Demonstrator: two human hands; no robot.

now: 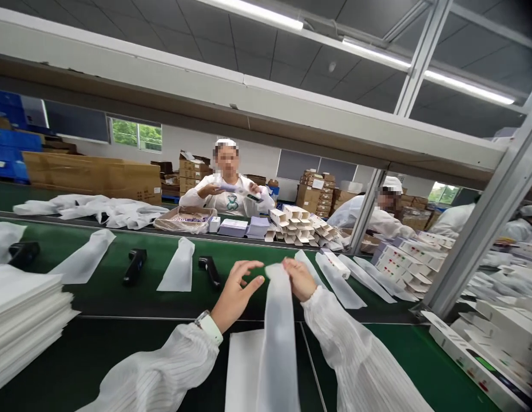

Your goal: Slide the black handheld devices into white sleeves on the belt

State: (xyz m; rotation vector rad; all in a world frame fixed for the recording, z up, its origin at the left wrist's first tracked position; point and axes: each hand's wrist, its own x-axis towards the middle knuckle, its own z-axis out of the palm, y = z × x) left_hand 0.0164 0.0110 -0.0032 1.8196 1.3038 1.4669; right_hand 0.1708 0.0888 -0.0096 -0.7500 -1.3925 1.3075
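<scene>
Here both hands meet at the top of a long white foam sleeve bag (278, 332), which hangs down the middle of the near view. The right hand (299, 278) pinches the bag's upper right edge with curled fingers. The left hand (234, 293) is half open, thumb and fingers spread, its fingertips just at the bag's upper left corner; whether they grip it I cannot tell. Below the bag a flat white sheet (243, 369) lies on the dark green surface (98, 355). At near left stands a stack of white foam sheets (23, 320). Farther off, on the green conveyor belt (120, 292), black handheld devices (134, 265) lie beside more white sleeve bags (179, 266).
</scene>
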